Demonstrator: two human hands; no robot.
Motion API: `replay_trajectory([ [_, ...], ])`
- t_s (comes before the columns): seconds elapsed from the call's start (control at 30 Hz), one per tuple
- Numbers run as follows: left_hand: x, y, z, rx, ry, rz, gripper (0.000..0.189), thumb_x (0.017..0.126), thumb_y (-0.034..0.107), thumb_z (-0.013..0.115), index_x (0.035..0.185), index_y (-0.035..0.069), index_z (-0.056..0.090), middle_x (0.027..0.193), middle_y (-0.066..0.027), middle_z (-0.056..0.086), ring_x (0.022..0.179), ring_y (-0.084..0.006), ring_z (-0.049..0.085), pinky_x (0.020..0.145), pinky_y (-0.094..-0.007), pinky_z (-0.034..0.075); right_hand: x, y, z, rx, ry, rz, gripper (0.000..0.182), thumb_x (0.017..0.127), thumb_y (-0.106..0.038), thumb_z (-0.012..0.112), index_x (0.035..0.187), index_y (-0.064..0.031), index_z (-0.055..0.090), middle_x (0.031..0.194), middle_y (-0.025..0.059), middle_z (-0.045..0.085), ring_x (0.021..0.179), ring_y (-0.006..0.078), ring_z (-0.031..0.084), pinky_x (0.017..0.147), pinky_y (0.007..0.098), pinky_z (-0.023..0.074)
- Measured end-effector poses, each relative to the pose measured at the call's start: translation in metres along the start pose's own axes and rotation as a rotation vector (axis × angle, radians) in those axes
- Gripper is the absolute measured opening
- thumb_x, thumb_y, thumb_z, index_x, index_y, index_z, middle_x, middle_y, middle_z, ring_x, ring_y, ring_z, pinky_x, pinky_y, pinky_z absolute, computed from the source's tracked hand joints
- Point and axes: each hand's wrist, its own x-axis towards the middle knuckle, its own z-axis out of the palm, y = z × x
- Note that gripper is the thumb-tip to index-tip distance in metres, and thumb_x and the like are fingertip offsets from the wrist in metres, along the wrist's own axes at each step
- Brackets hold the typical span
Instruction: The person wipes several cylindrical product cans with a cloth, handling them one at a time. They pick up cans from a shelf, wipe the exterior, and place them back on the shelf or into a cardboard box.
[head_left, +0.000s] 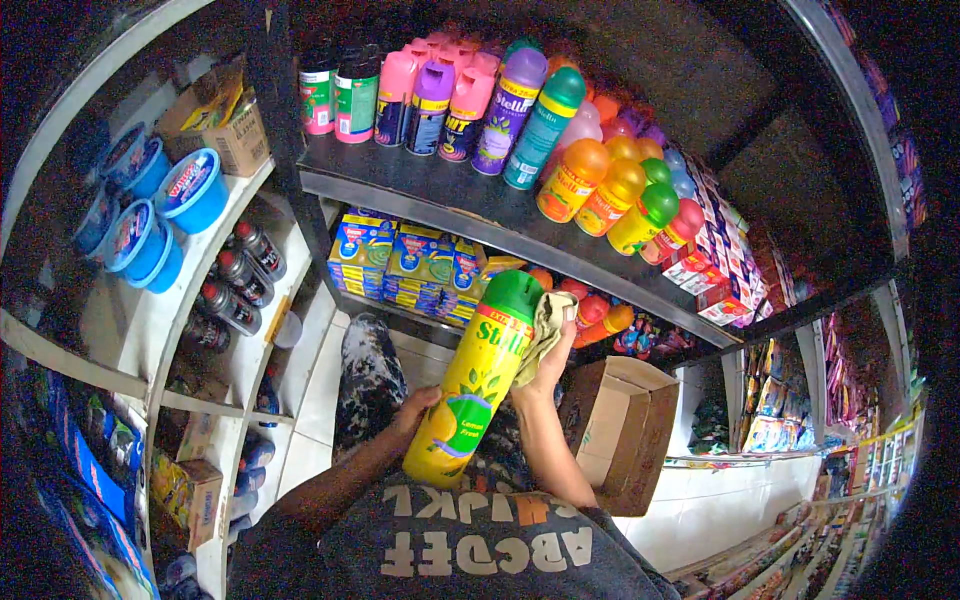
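A yellow Stella air freshener can (471, 382) with a green cap slants across my lap, its printed side turned up towards me. Low on the can, my left hand (415, 411) grips its left side, the fingers mostly hidden behind it. A tan cloth (545, 337) is bunched in my right hand (551, 375), and it lies against the can's right side near the cap. Beyond the can, a dark shelf (450, 206) carries spray cans with pink caps (463, 101), a purple Stella can (510, 112), a teal one (545, 129) and several round-capped air fresheners (574, 180).
Boxes of mosquito coils (420, 259) fill the lower shelf. On the floor to the right stands an open cardboard box (626, 435). White shelves at the left hold blue tubs (191, 191) and black spray cans (244, 277). Small packs (712, 270) are stacked at the dark shelf's right end.
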Motion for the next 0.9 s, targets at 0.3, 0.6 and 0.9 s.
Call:
replay_trajectory([
  [0.3, 0.016, 0.039, 0.042, 0.412, -0.003, 0.325, 0.071, 0.079, 0.052, 0.052, 0.13, 0.009, 0.027, 0.112, -0.0108, 0.05, 0.094, -0.0207, 0.055, 0.076, -0.0325, 0.049, -0.006, -0.002, 0.02, -0.89, -0.184, -0.543, 0.02, 0.08, -0.004, 0.052, 0.099, -0.0009, 0.05, 0.098, 0.0104, 0.053, 0.089, 0.0193, 0.051, 0.082, 0.0304, 0.04],
  [0.6, 0.018, 0.066, 0.043, 0.146, 0.086, 0.334, 0.065, 0.084, 0.063, 0.028, 0.121, 0.011, 0.04, 0.1, -0.005, 0.055, 0.086, -0.0156, 0.056, 0.073, -0.0307, 0.048, -0.07, -0.004, 0.016, -1.12, -0.84, -0.612, 0.026, 0.06, -0.007, 0.066, 0.087, -0.0069, 0.066, 0.076, 0.0061, 0.049, 0.074, 0.0201, 0.049, 0.065, 0.0287, 0.0413],
  [0.9, 0.027, 0.023, 0.019, 0.42, 0.213, 0.267, 0.054, 0.092, 0.046, 0.026, 0.131, 0.009, 0.03, 0.12, -0.0078, 0.047, 0.101, -0.0157, 0.052, 0.082, -0.0299, 0.045, 0.054, -0.019, 0.047, -1.394, -0.526, -0.918, 0.024, 0.065, -0.007, 0.066, 0.088, -0.0075, 0.062, 0.079, 0.0086, 0.053, 0.073, 0.0241, 0.055, 0.063, 0.0314, 0.0459],
])
